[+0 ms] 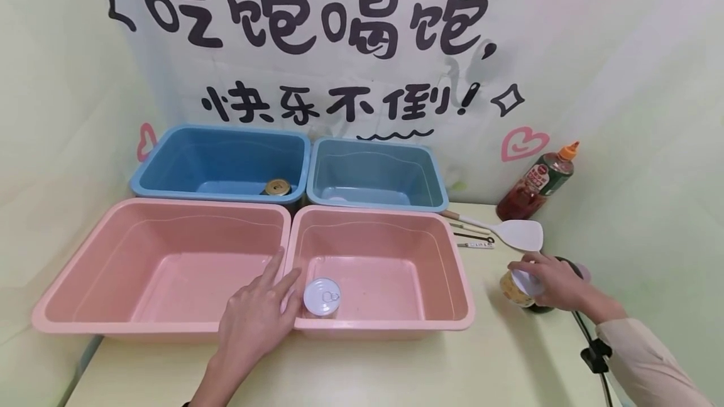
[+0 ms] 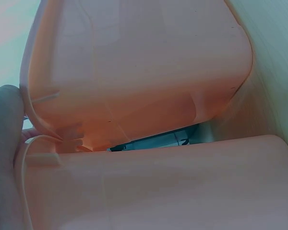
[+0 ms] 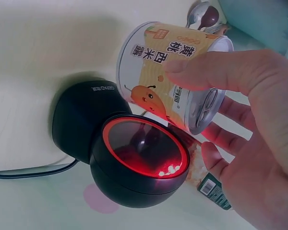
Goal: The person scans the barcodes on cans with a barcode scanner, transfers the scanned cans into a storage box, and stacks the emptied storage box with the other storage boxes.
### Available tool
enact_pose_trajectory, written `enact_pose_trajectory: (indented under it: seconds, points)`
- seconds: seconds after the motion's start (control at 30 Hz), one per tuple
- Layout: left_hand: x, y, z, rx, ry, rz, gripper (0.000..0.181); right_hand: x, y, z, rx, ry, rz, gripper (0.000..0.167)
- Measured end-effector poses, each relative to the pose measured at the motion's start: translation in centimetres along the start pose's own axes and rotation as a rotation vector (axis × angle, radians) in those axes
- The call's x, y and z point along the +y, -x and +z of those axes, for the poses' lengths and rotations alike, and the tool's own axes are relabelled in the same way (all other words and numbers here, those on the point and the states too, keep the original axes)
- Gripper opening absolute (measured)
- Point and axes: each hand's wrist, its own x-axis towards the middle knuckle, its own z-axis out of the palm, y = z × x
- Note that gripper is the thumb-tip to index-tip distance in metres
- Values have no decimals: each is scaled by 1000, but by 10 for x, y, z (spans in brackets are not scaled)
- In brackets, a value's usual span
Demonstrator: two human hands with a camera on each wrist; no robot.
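Observation:
In the head view my right hand [image 1: 554,281] grips a yellow-and-white can [image 1: 513,289] at the right side of the table. The right wrist view shows the can [image 3: 156,76] tilted, thumb on its label, its pull-tab end toward my palm. Close beside it stands a black desktop barcode scanner [image 3: 86,124], with its round window lit red. My left hand [image 1: 254,319] rests at the adjoining front rims of two pink bins, fingers extended over them. Near those fingers, a can with a white pull-tab lid [image 1: 321,299] stands inside the right pink bin [image 1: 384,325].
The left pink bin [image 1: 164,326] adjoins it. Behind are a dark blue bin [image 1: 220,196] with a gold-topped can [image 1: 278,187] and a lighter blue bin [image 1: 379,207]. A white spatula [image 1: 520,234], thin utensils and a red sauce bottle [image 1: 534,184] lie or stand right.

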Motion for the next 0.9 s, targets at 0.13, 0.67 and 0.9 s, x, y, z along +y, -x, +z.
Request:
enact_pose_trajectory:
  seconds: [0.13, 0.67, 0.9]
  points:
    - [0, -1, 0, 18, -1, 9, 37, 0, -3, -3, -5, 23, 5, 64]
    - [-1, 0, 1, 23, -8, 18, 39, 4, -11, -19, -78, 29, 67, 64]
    - [-2, 0, 1, 21, -6, 15, 40, 6, -18, -28, -89, 2, 42, 66]
